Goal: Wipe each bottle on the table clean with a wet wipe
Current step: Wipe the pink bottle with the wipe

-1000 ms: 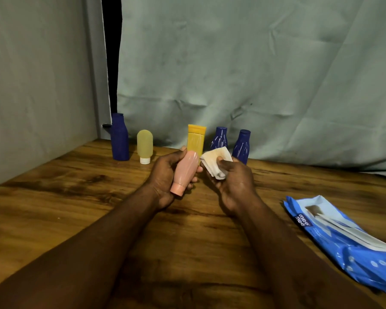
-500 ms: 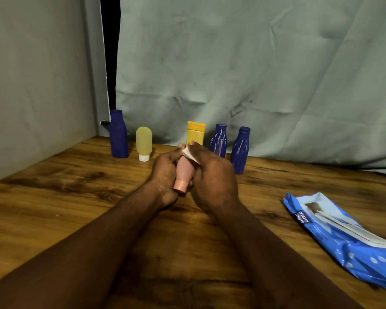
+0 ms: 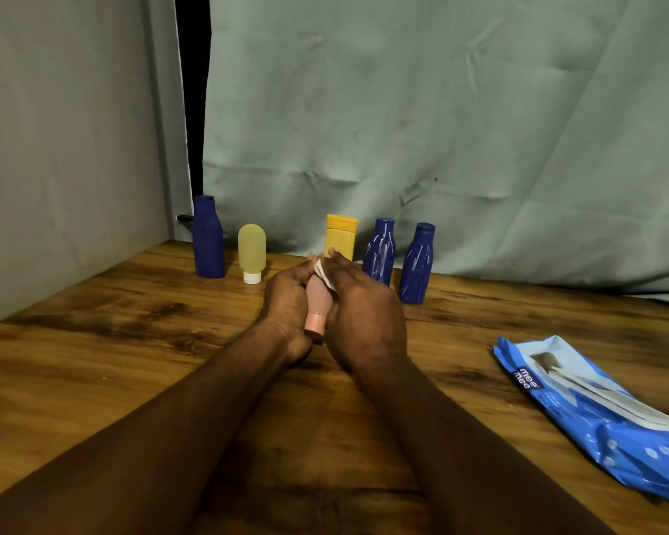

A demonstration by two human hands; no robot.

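My left hand (image 3: 286, 299) grips a small pink bottle (image 3: 317, 303), cap end pointing toward me, above the middle of the wooden table (image 3: 132, 361). My right hand (image 3: 364, 307) holds a white wet wipe (image 3: 322, 271) wrapped against the bottle's right side; only the wipe's top edge shows. Along the back stand a tall dark blue bottle (image 3: 208, 237), a pale yellow tube (image 3: 252, 252) on its white cap, an orange-yellow tube (image 3: 341, 235) partly behind my hands, and two dark blue bottles (image 3: 379, 252) (image 3: 417, 263).
A blue pack of wet wipes (image 3: 611, 418) lies at the table's right edge with its flap open. Grey-green cloth hangs behind the table and a grey wall panel stands at the left.
One second ago my right hand held the folded wipe apart from the pink bottle. It then closed the wipe around the bottle and stays pressed against it now.
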